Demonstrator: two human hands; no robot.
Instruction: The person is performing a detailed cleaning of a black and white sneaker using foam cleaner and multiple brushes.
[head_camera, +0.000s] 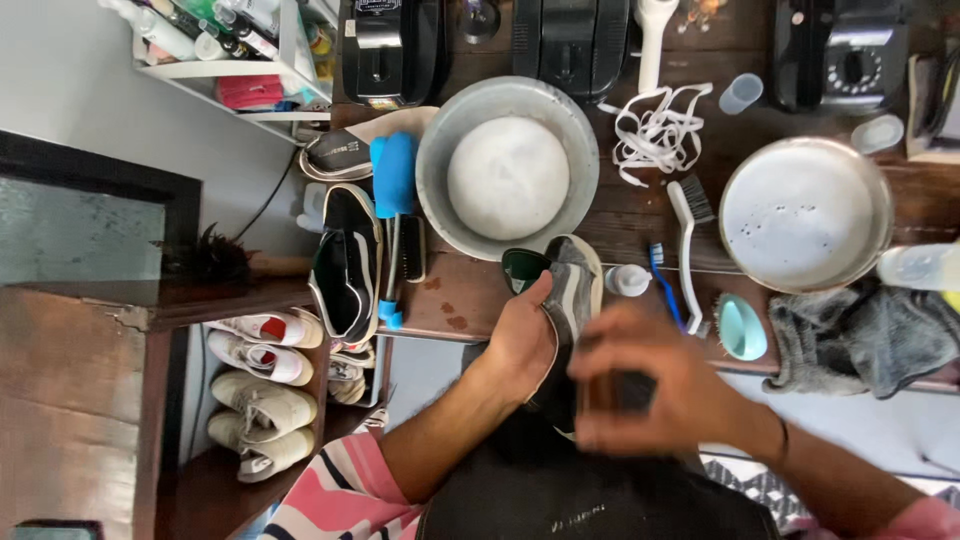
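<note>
overhead, a person's two bare arms reach up from the bottom of the view toward a dark wooden table (470, 300) crowded with shoe-cleaning gear. the left hand (520, 335) is clamped around the side of a grey and black shoe (575, 290), thumb laid along its rim, apparently to hold it steady at the near edge of the table. the shoe's long axis runs away from the person, tilted slightly right, with its open mouth facing up; the end that shows points toward the far side, though whether that is toe or heel is hard to tell. the right hand (650, 385) is blurred with motion just beside the shoe's near end, fingers curled around something small and dark, probably a brush, but the blur hides exactly what it is.

directly beyond the shoe sits a metal basin (440, 190) holding a white dome of foam, close enough for dipping. to the right lies a white long-handled brush (685, 240), a blue toothbrush (662, 280), a small white bottle (628, 280) and a teal oval scrubber (742, 328). further right is a second metal bowl (805, 215) of soapy water and a crumpled grey cloth (865, 335). a tangle of white laces (655, 130) lies at the back. left of the basin, a black shoe (345, 265) rests with a blue-handled brush (392, 190) beside it. pale sneakers (262, 390) line a low shelf at far left.
</note>
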